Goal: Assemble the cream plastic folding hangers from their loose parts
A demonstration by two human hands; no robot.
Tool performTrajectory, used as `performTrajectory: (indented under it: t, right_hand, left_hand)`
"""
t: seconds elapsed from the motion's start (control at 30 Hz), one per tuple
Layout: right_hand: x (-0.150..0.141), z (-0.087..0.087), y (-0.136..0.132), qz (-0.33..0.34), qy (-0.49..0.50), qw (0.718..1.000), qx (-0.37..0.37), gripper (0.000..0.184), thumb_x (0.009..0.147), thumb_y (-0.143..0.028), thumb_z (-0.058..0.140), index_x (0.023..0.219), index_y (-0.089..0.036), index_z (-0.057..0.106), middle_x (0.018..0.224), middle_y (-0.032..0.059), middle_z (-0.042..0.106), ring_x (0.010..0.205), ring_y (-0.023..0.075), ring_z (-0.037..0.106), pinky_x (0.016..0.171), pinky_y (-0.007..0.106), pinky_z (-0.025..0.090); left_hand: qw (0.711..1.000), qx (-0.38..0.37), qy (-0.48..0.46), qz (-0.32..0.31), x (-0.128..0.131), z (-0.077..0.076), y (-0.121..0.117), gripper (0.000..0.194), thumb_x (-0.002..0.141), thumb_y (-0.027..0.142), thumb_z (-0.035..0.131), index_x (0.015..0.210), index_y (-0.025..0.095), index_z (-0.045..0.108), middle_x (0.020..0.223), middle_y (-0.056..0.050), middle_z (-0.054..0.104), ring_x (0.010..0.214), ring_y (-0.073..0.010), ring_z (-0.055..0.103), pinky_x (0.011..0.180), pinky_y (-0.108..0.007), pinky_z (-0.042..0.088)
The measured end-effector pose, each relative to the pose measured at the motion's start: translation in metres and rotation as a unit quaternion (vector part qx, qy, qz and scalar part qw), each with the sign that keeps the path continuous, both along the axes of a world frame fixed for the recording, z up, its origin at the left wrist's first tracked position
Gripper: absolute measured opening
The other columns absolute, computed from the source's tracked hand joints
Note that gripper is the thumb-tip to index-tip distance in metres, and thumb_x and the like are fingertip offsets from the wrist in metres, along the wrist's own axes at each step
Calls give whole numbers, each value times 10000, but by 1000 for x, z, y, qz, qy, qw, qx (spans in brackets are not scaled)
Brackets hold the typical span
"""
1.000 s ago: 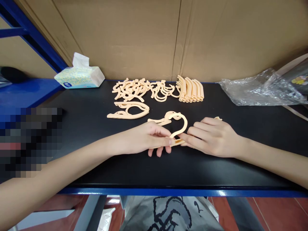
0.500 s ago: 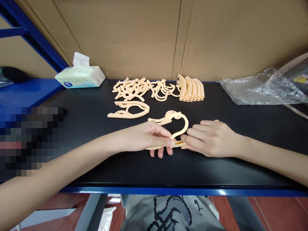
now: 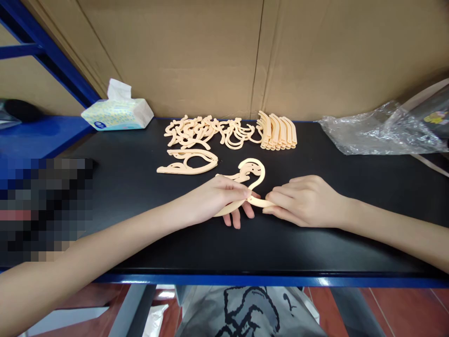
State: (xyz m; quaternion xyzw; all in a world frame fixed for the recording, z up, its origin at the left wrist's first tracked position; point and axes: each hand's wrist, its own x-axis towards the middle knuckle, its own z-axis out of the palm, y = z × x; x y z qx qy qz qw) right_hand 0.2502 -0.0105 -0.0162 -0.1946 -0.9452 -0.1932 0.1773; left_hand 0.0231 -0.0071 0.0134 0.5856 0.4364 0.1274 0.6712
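Note:
A cream plastic clothes hanger (image 3: 260, 202) is between my hands, low over the black tabletop, its hook pointing away from me. With thumb and fingers, my left hand (image 3: 233, 199) pinches it near the base of the hook. My right hand (image 3: 298, 201) is closed round the right arm of the hanger, whose far end is hidden in the fingers. Just behind the hook lie other cream hanger pieces (image 3: 228, 177), partly covered by my left hand. Further left rests a folded hanger (image 3: 203, 167).
Along the back are a heap of small curved pieces (image 3: 191, 131), several hooks (image 3: 236, 135) and a stack of hanger arms (image 3: 278, 131). A tissue pack (image 3: 119, 113) stands at the back left. Clear plastic wrap (image 3: 379, 128) lies at the back right. Blue edging (image 3: 280, 280) runs along the front.
The hanger has turned in my hands: its hook has swung left and its right arm now shows more plainly. Both hands keep hold of it in nearly the same place.

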Motion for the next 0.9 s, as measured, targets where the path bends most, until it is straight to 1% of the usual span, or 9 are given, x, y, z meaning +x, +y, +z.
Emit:
performTrajectory:
  t: [0.13, 0.23, 0.3, 0.37, 0.43, 0.47, 0.53, 0.7, 0.9]
  right_hand:
    - [2, -2, 2, -16, 9, 999, -31, 387, 1011, -374, 402, 746, -187, 613, 570, -41, 602, 453, 94, 481, 494, 271, 298]
    - [2, -2, 3, -18, 12, 999, -45, 382, 1014, -370, 396, 757, -184, 610, 582, -38, 613, 457, 87, 490, 491, 268, 282]
    - [2, -1, 2, -21, 14, 999, -43, 387, 1015, -367, 391, 753, -182, 608, 583, -37, 614, 460, 87, 487, 491, 267, 277]
    - [1, -1, 2, -21, 15, 999, -39, 395, 1016, -368, 391, 745, -179, 609, 582, -36, 612, 460, 89, 479, 495, 265, 280]
    - [1, -1, 1, -19, 20, 999, -35, 397, 1012, -377, 401, 741, -178, 612, 583, -36, 612, 456, 93, 467, 494, 264, 281]
    - [1, -1, 1, -18, 21, 999, -35, 395, 1009, -382, 409, 740, -178, 614, 582, -37, 611, 455, 94, 461, 493, 265, 280]
    - [1, -1, 1, -14, 26, 999, -36, 388, 1005, -386, 423, 742, -178, 618, 584, -37, 609, 456, 96, 451, 500, 263, 287]
    - [2, 0, 3, 0, 42, 997, -58, 344, 988, -395, 457, 788, -170, 623, 622, -16, 617, 508, 105, 462, 545, 263, 326]
    - [1, 0, 4, -19, 87, 993, -81, 298, 930, -448, 542, 860, -163, 592, 718, 16, 626, 633, 140, 511, 604, 277, 353]
  left_hand:
    - [996, 72, 29, -40, -3, 0, -4, 331, 982, 373, 381, 928, 128, 596, 829, -17, 652, 521, -79, 577, 471, -185, 443]
    - [977, 174, 86, -93, -5, 1, -8, 360, 984, 461, 386, 844, 163, 530, 774, 21, 607, 503, -61, 515, 467, -180, 390]
    - [936, 293, 158, -118, -7, 0, -10, 332, 971, 455, 428, 797, 178, 481, 684, 41, 552, 496, -69, 472, 472, -191, 336]
    - [865, 418, 243, -135, -8, -1, -10, 295, 964, 413, 458, 774, 187, 449, 611, 45, 495, 508, -94, 457, 482, -212, 278]
    - [796, 502, 300, -154, -9, -3, -10, 285, 974, 385, 444, 766, 190, 438, 588, 35, 486, 523, -117, 469, 490, -232, 236]
    - [775, 524, 313, -165, -9, -3, -9, 291, 985, 379, 424, 764, 189, 437, 593, 27, 501, 529, -124, 482, 494, -238, 227]
    - [752, 544, 322, -185, -10, -4, -7, 319, 1000, 385, 389, 753, 188, 433, 606, 16, 531, 534, -129, 502, 496, -245, 219]
    - [727, 569, 312, -221, -13, -4, -3, 339, 992, 408, 410, 743, 183, 454, 597, 23, 543, 497, -111, 489, 488, -244, 211]
    - [701, 601, 293, -249, -16, -5, -1, 360, 996, 425, 398, 751, 180, 492, 568, 19, 535, 480, -122, 477, 477, -249, 193]
